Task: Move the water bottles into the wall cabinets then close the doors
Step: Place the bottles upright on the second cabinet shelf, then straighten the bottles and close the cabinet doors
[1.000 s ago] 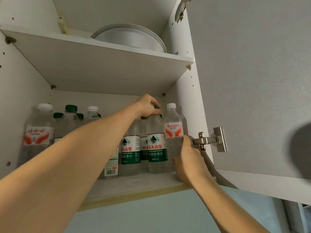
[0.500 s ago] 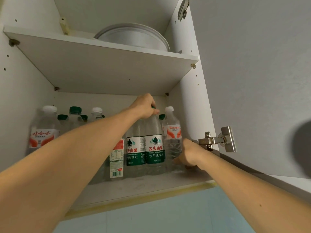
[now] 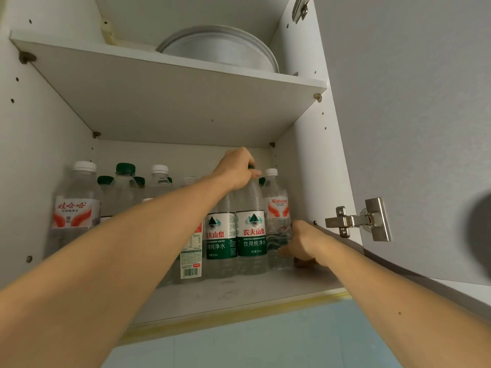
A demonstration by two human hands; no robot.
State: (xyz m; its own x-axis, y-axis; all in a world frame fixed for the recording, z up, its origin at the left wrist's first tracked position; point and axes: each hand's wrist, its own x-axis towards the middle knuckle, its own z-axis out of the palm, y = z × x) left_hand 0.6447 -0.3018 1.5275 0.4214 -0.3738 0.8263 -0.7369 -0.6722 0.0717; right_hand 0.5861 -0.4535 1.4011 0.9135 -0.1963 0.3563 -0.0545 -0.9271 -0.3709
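Lower shelf (image 3: 239, 290) of the white wall cabinet: clear plastic water bottles are standing upright in a crowded row, starting at the far left with a white-capped, red-and-white-labelled bottle (image 3: 75, 205).

The left hand (image 3: 235, 168) is curling over the cap of the green-labelled clear bottle (image 3: 251, 229), gripping it from above.

Just beside it, against the cabinet's right wall, a white-capped bottle with a red-and-white label (image 3: 277, 213) is standing. The right hand (image 3: 303, 245) is pressing on its lower body; whether the fingers are wrapping round it cannot be told.

Judgement: both bottles are being seated. Best done by keeping them vertical, sliding them back clear of the front edge, and letting go only once the bases are sitting flat.

The grey cabinet door (image 3: 411, 115) is hanging open, not yet closed.
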